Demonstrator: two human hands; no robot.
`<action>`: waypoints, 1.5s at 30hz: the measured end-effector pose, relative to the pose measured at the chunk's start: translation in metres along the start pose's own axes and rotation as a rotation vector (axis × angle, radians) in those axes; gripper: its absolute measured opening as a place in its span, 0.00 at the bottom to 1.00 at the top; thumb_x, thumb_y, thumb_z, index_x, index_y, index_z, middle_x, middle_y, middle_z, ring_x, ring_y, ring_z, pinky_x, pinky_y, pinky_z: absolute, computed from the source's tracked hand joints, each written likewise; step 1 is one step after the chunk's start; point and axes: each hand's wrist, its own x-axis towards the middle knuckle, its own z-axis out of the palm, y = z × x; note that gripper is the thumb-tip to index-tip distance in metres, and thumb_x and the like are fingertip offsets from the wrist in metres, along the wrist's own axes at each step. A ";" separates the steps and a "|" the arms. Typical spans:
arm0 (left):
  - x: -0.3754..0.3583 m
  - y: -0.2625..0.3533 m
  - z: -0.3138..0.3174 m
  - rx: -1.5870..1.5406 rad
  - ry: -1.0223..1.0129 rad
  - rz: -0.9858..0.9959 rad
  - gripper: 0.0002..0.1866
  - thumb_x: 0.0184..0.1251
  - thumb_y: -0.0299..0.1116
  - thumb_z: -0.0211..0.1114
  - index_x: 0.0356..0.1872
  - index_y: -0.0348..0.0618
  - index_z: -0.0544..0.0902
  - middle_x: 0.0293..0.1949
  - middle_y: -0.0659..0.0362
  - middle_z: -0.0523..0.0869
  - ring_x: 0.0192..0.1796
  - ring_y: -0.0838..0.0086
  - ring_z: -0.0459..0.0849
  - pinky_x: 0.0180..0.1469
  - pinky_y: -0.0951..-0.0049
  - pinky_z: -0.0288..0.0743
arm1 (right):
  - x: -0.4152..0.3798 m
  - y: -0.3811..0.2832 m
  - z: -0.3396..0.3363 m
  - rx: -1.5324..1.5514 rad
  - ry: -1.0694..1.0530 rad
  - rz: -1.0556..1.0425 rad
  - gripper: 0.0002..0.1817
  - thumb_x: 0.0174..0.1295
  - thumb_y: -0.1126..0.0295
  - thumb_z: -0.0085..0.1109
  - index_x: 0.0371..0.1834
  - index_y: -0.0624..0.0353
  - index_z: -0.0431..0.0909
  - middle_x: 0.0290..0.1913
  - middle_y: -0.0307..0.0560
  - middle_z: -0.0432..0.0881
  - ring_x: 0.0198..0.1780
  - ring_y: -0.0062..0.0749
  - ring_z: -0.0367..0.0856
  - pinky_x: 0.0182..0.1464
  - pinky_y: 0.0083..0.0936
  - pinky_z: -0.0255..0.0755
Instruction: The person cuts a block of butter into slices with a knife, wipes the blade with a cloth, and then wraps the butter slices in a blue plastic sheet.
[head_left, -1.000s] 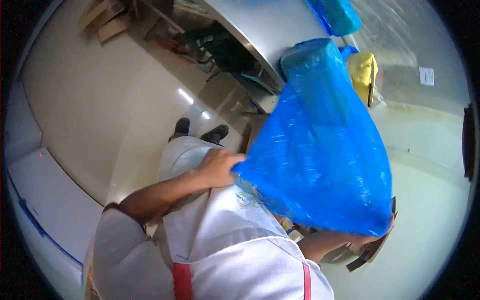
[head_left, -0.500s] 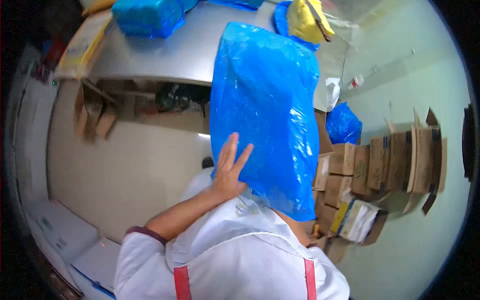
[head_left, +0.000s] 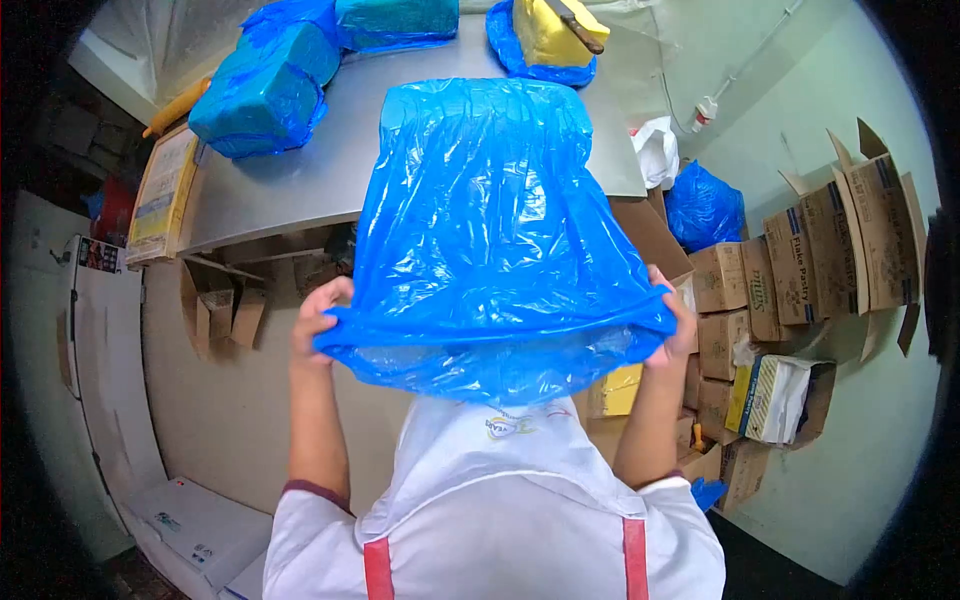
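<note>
Blue and thin-looking, the bag is at the centre of the frame, its far end seemingly on the tabletop, the left hand and right hand each gripping one side of its mouth. Too hard or uneven pull might tear it. Its mouth points toward the frame's bottom; its long axis runs upward from there.

blue bag: glossy, wrinkled plastic; table: smooth metal; boxes: matt cardboard.
</note>
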 end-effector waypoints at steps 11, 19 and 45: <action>-0.008 -0.010 0.073 1.795 0.221 0.572 0.18 0.61 0.38 0.65 0.53 0.50 0.80 0.55 0.46 0.79 0.61 0.62 0.76 0.65 0.55 0.64 | -0.023 0.084 0.027 -0.156 0.325 -0.255 0.29 0.68 0.61 0.54 0.69 0.62 0.60 0.67 0.54 0.68 0.67 0.42 0.67 0.69 0.46 0.60; 0.095 0.026 -0.012 -0.248 -0.098 0.152 0.25 0.65 0.43 0.60 0.53 0.28 0.75 0.48 0.48 0.83 0.49 0.63 0.82 0.56 0.63 0.75 | 0.073 0.042 -0.041 -0.100 0.013 0.313 0.24 0.61 0.67 0.57 0.60 0.61 0.69 0.59 0.54 0.75 0.59 0.41 0.74 0.61 0.42 0.71; 0.077 0.022 0.072 1.454 0.368 0.534 0.31 0.54 0.42 0.73 0.59 0.43 0.76 0.63 0.50 0.72 0.66 0.62 0.69 0.66 0.59 0.62 | 0.060 0.036 0.041 -0.513 0.002 -0.390 0.35 0.71 0.54 0.49 0.72 0.66 0.53 0.68 0.55 0.64 0.68 0.44 0.65 0.70 0.42 0.58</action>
